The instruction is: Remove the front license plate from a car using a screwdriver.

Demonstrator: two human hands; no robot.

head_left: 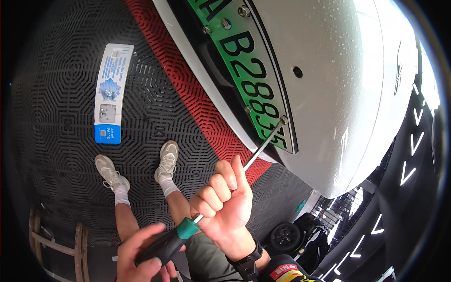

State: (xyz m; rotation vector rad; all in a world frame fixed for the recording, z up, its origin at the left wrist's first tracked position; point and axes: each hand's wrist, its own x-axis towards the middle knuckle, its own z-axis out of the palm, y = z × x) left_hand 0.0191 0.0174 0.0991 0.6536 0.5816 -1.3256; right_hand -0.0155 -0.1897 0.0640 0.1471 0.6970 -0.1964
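Viewing remotely, I hold the driver (188,229) | left hand (141,246) wrapped on handle (163,245) | right hand (225,199), nearer the plate (251,77), curled round shaft (262,148) | driver slants up-right from both hands, tip at bolt (283,120) on plate

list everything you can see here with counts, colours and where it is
White car: one, white, right
Number plate: one, green, on the white car
Screws: at least four, silvery, on the plate
Screwdriver: one, green-and-black handle, tip at one screw
Card: one, white and blue, on the floor
Floor: one, black with red strip, below
Wooden frame: one, brown, lower left
Wheel: one, black, lower right
Lights: several, white, far right
Shoes: two, beige, on the floor
Watch: one, black, right wrist
Left hand: one, bare, on the handle
Right hand: one, bare, around the shaft
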